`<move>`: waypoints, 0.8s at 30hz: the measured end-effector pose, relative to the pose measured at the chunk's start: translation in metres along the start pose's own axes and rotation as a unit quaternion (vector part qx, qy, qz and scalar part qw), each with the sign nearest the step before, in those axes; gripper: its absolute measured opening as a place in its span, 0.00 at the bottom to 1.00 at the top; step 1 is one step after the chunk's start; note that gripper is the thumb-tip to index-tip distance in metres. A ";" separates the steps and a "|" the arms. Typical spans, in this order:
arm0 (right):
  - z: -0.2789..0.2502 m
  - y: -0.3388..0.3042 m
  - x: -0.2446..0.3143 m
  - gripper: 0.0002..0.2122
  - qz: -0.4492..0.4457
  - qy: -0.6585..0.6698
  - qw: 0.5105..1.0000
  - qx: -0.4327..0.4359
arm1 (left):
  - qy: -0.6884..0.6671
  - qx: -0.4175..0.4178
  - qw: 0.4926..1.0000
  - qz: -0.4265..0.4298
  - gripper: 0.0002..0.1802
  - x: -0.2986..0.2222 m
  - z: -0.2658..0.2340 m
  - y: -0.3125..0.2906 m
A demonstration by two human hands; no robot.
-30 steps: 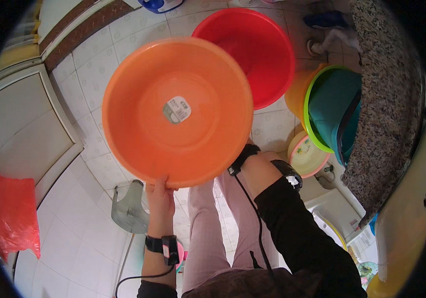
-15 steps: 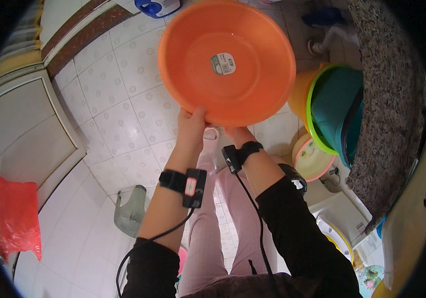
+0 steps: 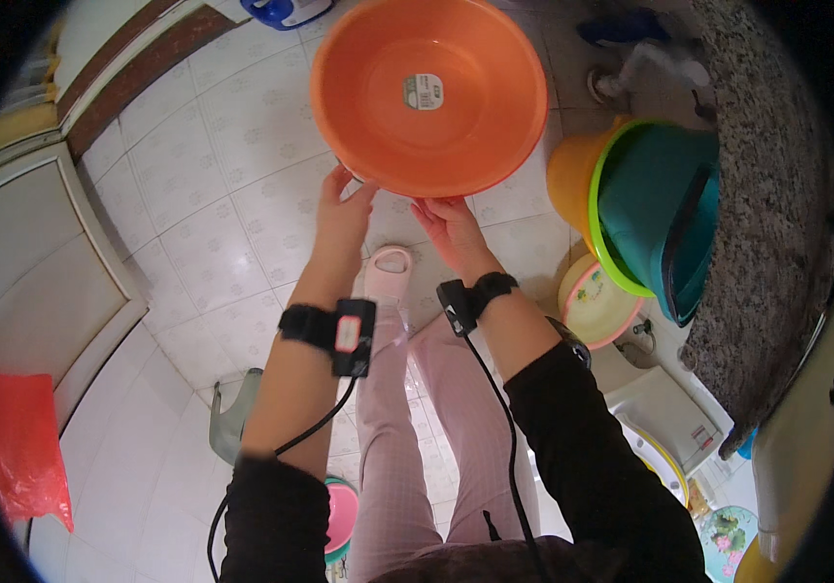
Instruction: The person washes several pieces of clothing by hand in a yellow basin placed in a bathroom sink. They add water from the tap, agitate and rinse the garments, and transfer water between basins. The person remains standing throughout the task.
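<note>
Nearest you, two black sleeves (image 3: 276, 520) are pushed up your forearms. Two black wrist units with straps are worn, one per wrist: the left one (image 3: 354, 335) bears a red-and-white label, and each trails one black cable.

Two bare hands are in view. Your left hand (image 3: 344, 206) is at the near rim of one round orange plastic basin (image 3: 436, 131), thumb and forefinger parted. Your right hand (image 3: 453, 231) is at the same rim, palm turned upward, its fingertips by the edge. You cannot tell from this view whether either hand is gripping. The basin is ahead of both hands, hollow side toward you, with one white-and-green sticker (image 3: 424, 92) inside.

One pink slipper (image 3: 386, 282) shows below the hands. To its left, one grey translucent plastic vessel (image 3: 232, 423) is near the wall. To your right, one pale round basin with a pink rim (image 3: 606, 313) is near a group of two: one yellow-orange bucket with a lime rim (image 3: 570, 180) and one teal plastic tub (image 3: 645, 204) set within that rim. Beside them runs one speckled granite counter (image 3: 766, 194).

Farthest off, one blue container (image 3: 286, 10) is cut by the upper edge.
</note>
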State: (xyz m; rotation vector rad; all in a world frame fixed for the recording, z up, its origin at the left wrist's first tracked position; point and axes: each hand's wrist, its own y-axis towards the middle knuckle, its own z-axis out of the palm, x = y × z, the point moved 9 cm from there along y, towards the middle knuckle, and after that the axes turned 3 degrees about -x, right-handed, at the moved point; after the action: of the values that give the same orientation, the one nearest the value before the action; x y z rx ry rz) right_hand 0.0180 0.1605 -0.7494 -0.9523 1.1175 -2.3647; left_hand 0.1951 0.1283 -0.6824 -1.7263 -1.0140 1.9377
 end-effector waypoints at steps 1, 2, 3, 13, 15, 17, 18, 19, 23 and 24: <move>0.007 0.003 0.005 0.14 -0.014 0.009 0.999 0.029 | -0.026 0.005 0.999 -0.017 0.33 0.005 -0.006 -0.006; 0.010 0.006 0.009 0.13 -0.021 0.015 0.999 0.032 | -0.047 0.016 0.998 -0.029 0.32 0.009 -0.014 -0.014; 0.010 0.010 0.013 0.12 -0.028 0.018 0.999 0.021 | -0.066 0.028 0.997 -0.039 0.32 0.015 -0.022 -0.024; 0.028 0.011 -0.032 0.04 0.027 -0.072 0.996 -0.044 | -0.183 -0.041 0.973 -0.133 0.25 0.092 -0.093 -0.113; 0.029 -0.007 -0.062 0.04 0.046 -0.094 0.994 -0.028 | -0.236 -0.079 0.959 -0.138 0.27 0.100 -0.104 -0.109; 0.025 -0.031 -0.095 0.06 0.079 -0.111 0.991 -0.010 | -0.278 -0.132 0.940 -0.148 0.29 0.114 -0.120 -0.106; 0.019 -0.044 -0.113 0.07 0.109 -0.123 0.986 -0.011 | -0.282 -0.133 0.939 -0.143 0.29 0.120 -0.126 -0.104; 0.015 -0.053 -0.129 0.08 0.139 -0.137 0.981 -0.013 | -0.288 -0.135 0.938 -0.138 0.30 0.127 -0.134 -0.102; 0.009 -0.079 -0.173 0.09 0.214 -0.220 0.950 0.053 | -0.315 -0.161 0.919 -0.176 0.23 0.176 -0.163 -0.111; 0.008 -0.082 -0.178 0.09 0.219 -0.222 0.949 0.052 | -0.322 -0.162 0.912 -0.196 0.21 0.191 -0.166 -0.118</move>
State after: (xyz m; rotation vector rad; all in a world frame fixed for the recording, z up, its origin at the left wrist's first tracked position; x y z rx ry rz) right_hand 0.1472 0.3074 -0.7566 -1.0095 0.8998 -1.7249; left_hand 0.2945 0.3835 -0.7341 -0.8780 -1.8361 2.1757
